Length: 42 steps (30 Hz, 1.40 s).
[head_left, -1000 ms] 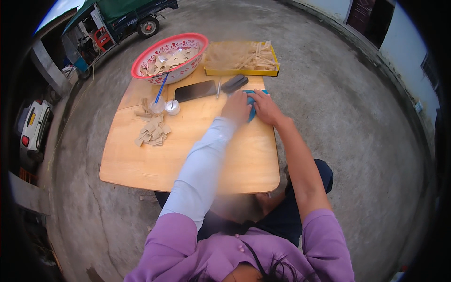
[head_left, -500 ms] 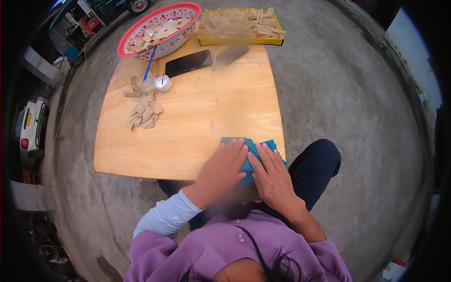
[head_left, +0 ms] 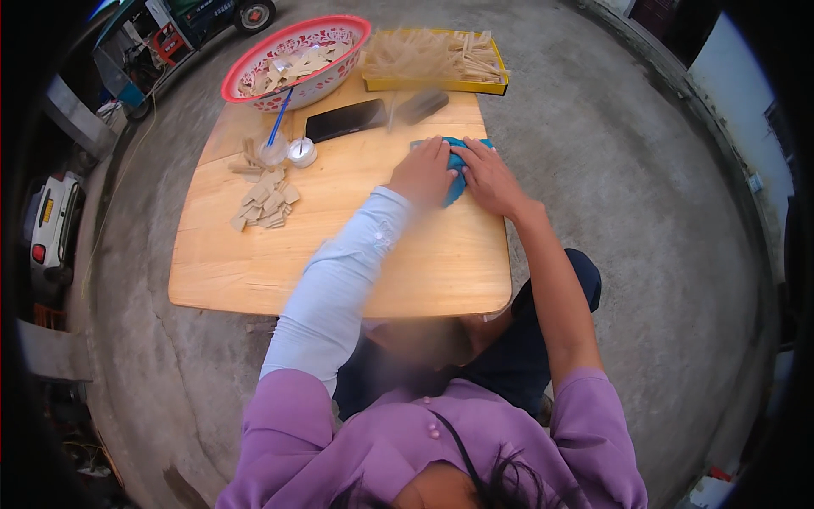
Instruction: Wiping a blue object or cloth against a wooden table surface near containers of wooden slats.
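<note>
A folded teal cloth [head_left: 455,192] lies on the wooden table [head_left: 356,254], toward its far right. My left hand [head_left: 420,172] is on the cloth's left part, fingers pointing away from me and the thumb bent inward. My right hand [head_left: 493,180] rests on the right part, fingers angled toward the left hand. Both hands hold the cloth against the wood, and they cover much of it. Just beyond them is a dark grey oblong block [head_left: 421,108], partly blurred.
A black phone [head_left: 346,120] lies left of the block. Near it stand a small clear cup [head_left: 273,151] with a blue stick and a white round pot [head_left: 302,153]. Flat tan pieces [head_left: 266,202] are heaped at left. Behind are a red-rimmed basin [head_left: 329,82] and a yellow tray [head_left: 441,86].
Both hands have slid the teal cloth away from the table's near edge to the far right, close to the grey block. My arms are now stretched out.
</note>
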Each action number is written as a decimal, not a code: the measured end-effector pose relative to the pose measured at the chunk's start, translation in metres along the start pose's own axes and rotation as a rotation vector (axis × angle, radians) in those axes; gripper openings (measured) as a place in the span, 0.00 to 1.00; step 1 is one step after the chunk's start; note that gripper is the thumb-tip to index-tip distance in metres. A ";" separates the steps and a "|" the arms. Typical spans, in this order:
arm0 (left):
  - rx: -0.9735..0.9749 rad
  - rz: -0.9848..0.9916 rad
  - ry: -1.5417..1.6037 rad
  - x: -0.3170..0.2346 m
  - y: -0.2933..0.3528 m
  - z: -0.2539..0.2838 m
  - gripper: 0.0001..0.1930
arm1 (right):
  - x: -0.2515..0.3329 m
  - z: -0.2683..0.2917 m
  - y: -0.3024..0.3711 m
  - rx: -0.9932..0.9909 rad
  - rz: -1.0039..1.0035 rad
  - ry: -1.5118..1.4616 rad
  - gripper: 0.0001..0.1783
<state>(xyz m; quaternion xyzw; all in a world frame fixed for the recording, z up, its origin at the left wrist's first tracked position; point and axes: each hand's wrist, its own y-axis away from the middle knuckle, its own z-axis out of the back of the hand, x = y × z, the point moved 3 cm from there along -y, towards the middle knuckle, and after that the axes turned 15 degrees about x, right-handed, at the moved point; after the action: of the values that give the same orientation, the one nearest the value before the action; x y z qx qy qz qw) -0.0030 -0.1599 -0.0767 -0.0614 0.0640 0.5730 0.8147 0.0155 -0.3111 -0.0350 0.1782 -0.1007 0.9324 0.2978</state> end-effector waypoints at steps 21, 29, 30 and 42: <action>0.153 -0.145 0.144 -0.121 0.175 0.039 0.32 | 0.118 -0.023 0.164 0.066 -0.075 -0.071 0.27; -0.023 -0.076 0.117 -0.048 0.095 0.026 0.28 | 0.053 -0.017 0.063 0.022 0.074 0.027 0.25; -0.008 -0.079 0.090 -0.033 0.076 0.022 0.29 | 0.042 -0.015 0.047 0.006 0.085 0.010 0.25; -0.044 -0.013 -0.057 -0.009 0.106 0.026 0.24 | 0.091 -0.014 0.018 0.077 0.026 0.019 0.24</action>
<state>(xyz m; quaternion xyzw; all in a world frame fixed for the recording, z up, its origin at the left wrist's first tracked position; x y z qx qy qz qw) -0.1046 -0.1279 -0.0519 -0.0635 0.0275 0.5704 0.8184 -0.0677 -0.2738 -0.0136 0.1793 -0.0643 0.9410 0.2796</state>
